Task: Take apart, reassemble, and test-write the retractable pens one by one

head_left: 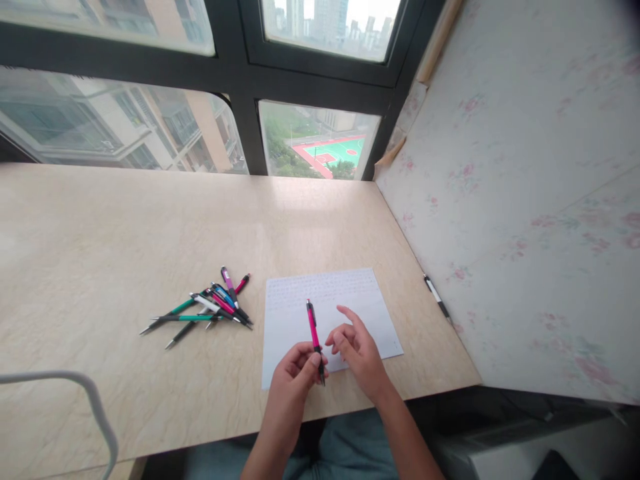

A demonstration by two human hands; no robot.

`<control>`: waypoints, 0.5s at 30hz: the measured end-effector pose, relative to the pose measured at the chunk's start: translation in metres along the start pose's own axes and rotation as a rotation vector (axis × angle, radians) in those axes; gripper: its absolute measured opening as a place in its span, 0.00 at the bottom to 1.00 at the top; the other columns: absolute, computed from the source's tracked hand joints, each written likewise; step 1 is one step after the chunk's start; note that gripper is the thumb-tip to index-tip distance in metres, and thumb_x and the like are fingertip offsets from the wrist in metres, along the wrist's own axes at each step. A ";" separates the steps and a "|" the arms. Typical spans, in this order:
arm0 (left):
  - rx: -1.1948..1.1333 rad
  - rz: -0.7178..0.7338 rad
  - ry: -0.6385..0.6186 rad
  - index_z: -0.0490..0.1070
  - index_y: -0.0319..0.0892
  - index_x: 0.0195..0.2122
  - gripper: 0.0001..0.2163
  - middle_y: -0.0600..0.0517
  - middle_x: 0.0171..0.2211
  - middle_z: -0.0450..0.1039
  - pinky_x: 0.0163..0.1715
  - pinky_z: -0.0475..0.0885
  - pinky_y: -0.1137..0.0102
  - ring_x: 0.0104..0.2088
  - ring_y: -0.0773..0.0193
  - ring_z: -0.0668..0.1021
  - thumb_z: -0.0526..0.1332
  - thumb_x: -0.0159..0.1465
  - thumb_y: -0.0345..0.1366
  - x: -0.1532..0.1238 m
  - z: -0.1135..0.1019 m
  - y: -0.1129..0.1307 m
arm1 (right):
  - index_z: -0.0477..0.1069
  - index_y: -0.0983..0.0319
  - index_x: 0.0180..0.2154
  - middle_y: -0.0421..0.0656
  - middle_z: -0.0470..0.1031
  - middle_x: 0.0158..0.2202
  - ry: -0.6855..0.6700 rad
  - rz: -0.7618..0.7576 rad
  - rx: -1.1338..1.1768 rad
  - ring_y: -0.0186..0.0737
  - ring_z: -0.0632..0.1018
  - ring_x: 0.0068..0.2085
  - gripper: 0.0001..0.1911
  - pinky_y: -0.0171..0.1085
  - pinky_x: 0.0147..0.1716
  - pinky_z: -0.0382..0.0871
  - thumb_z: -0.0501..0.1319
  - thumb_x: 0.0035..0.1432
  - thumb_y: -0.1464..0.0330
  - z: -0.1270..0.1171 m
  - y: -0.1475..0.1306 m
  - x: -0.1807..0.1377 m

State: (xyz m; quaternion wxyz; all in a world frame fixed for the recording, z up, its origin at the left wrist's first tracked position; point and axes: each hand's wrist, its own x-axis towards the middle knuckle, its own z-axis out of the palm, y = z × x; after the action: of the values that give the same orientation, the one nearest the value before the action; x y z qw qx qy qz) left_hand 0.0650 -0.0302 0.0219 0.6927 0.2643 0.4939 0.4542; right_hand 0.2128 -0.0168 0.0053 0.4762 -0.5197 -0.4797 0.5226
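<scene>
Pinched between the thumb and fingers of my left hand [296, 373] is a pink and black click pen [313, 327], its button end up and its metal tip pointing down toward me. Just to the right, my right hand [356, 347] hovers with the index finger stretched out and the other fingers loosely bent; nothing shows in it, and it looks apart from the pen. Beneath both hands lies a white sheet of paper [285, 313] with rows of faint handwriting over its upper part.
A loose pile of several click pens [210, 307] in green, white, blue, pink and purple lies left of the paper. One white and black pen [437, 297] rests against the floral wall [525, 233]. A grey cable [93, 393] curves over the marbled tabletop [125, 233] at front left.
</scene>
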 end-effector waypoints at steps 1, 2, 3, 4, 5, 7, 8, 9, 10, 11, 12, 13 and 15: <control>-0.042 -0.014 0.022 0.73 0.39 0.37 0.14 0.50 0.29 0.76 0.31 0.70 0.71 0.28 0.66 0.75 0.68 0.55 0.42 0.000 -0.001 -0.001 | 0.59 0.59 0.60 0.41 0.76 0.33 0.003 0.008 -0.011 0.37 0.74 0.32 0.25 0.36 0.30 0.67 0.57 0.64 0.61 -0.002 0.001 -0.001; -0.072 -0.024 0.040 0.73 0.39 0.38 0.14 0.49 0.30 0.77 0.32 0.71 0.70 0.28 0.65 0.76 0.69 0.55 0.42 0.000 -0.001 -0.002 | 0.61 0.59 0.58 0.42 0.76 0.33 0.002 0.014 -0.020 0.37 0.75 0.32 0.23 0.36 0.30 0.67 0.57 0.64 0.61 -0.003 0.002 -0.001; -0.087 -0.029 0.052 0.72 0.39 0.38 0.15 0.49 0.31 0.77 0.33 0.71 0.70 0.29 0.65 0.76 0.69 0.55 0.42 0.001 -0.002 -0.003 | 0.64 0.60 0.56 0.42 0.76 0.33 -0.003 0.017 -0.029 0.37 0.75 0.32 0.21 0.36 0.30 0.67 0.57 0.64 0.61 -0.003 0.002 -0.002; -0.089 -0.025 0.057 0.72 0.39 0.38 0.15 0.48 0.31 0.77 0.33 0.71 0.70 0.29 0.64 0.77 0.69 0.55 0.42 0.001 -0.003 -0.004 | 0.66 0.60 0.54 0.42 0.76 0.33 -0.011 0.020 -0.041 0.37 0.75 0.32 0.19 0.36 0.30 0.67 0.57 0.64 0.61 -0.004 0.001 -0.003; -0.078 -0.015 0.057 0.72 0.39 0.38 0.15 0.49 0.31 0.77 0.33 0.72 0.70 0.29 0.64 0.77 0.69 0.55 0.42 0.002 -0.003 -0.005 | 0.68 0.60 0.52 0.42 0.76 0.33 -0.019 0.022 -0.055 0.37 0.75 0.32 0.17 0.36 0.31 0.68 0.56 0.64 0.61 -0.003 0.000 -0.003; -0.021 0.023 0.048 0.72 0.39 0.38 0.14 0.49 0.30 0.77 0.31 0.72 0.71 0.29 0.65 0.77 0.68 0.56 0.42 0.003 -0.004 -0.007 | 0.70 0.60 0.49 0.42 0.76 0.33 -0.029 0.027 -0.088 0.37 0.75 0.32 0.15 0.36 0.32 0.69 0.56 0.64 0.61 -0.001 -0.004 -0.004; 0.020 0.045 0.044 0.72 0.40 0.37 0.13 0.50 0.30 0.77 0.31 0.71 0.71 0.29 0.65 0.77 0.68 0.56 0.42 0.003 -0.004 -0.008 | 0.71 0.61 0.48 0.43 0.77 0.34 -0.028 0.029 -0.105 0.38 0.76 0.33 0.15 0.36 0.32 0.69 0.56 0.64 0.62 0.000 -0.006 -0.004; 0.065 0.067 0.037 0.72 0.40 0.37 0.12 0.50 0.30 0.77 0.30 0.72 0.72 0.29 0.65 0.77 0.68 0.56 0.41 0.004 -0.005 -0.009 | 0.72 0.61 0.47 0.43 0.77 0.35 -0.021 0.026 -0.122 0.38 0.76 0.34 0.14 0.36 0.33 0.69 0.56 0.64 0.62 0.002 -0.008 -0.004; 0.110 0.088 0.027 0.72 0.40 0.37 0.12 0.50 0.31 0.77 0.30 0.72 0.72 0.30 0.64 0.77 0.68 0.56 0.41 0.004 -0.005 -0.009 | 0.73 0.60 0.47 0.44 0.77 0.36 -0.011 0.018 -0.139 0.39 0.76 0.36 0.14 0.36 0.33 0.70 0.56 0.64 0.62 0.004 -0.010 -0.005; 0.157 0.111 0.013 0.73 0.41 0.37 0.11 0.50 0.32 0.78 0.31 0.72 0.71 0.32 0.62 0.78 0.68 0.56 0.40 0.004 -0.005 -0.010 | 0.73 0.60 0.46 0.45 0.77 0.38 -0.002 0.004 -0.155 0.40 0.77 0.38 0.13 0.36 0.33 0.70 0.57 0.63 0.63 0.007 -0.011 -0.005; 0.203 0.136 -0.006 0.73 0.41 0.37 0.11 0.49 0.33 0.78 0.32 0.73 0.70 0.34 0.61 0.79 0.67 0.56 0.40 0.004 -0.005 -0.011 | 0.74 0.60 0.45 0.45 0.76 0.40 0.004 -0.014 -0.168 0.41 0.77 0.40 0.13 0.35 0.33 0.70 0.57 0.63 0.63 0.009 -0.012 -0.006; 0.250 0.165 -0.027 0.73 0.41 0.38 0.11 0.48 0.35 0.79 0.34 0.74 0.69 0.36 0.59 0.79 0.67 0.57 0.40 0.003 -0.005 -0.011 | 0.74 0.60 0.45 0.45 0.76 0.41 0.006 -0.031 -0.176 0.41 0.76 0.41 0.12 0.35 0.34 0.70 0.57 0.63 0.64 0.010 -0.013 -0.006; 0.346 0.218 -0.065 0.74 0.41 0.39 0.10 0.47 0.38 0.79 0.38 0.74 0.67 0.38 0.58 0.80 0.65 0.59 0.40 0.002 -0.005 -0.011 | 0.75 0.60 0.44 0.45 0.76 0.40 0.005 -0.042 -0.166 0.42 0.76 0.42 0.12 0.35 0.34 0.70 0.58 0.62 0.64 0.013 -0.012 -0.008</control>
State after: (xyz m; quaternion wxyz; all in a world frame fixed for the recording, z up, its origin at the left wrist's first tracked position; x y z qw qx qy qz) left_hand 0.0651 -0.0334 0.0101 0.5994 0.4457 0.5102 0.4263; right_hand 0.2002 -0.0238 0.0184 0.4436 -0.5487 -0.5308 0.4695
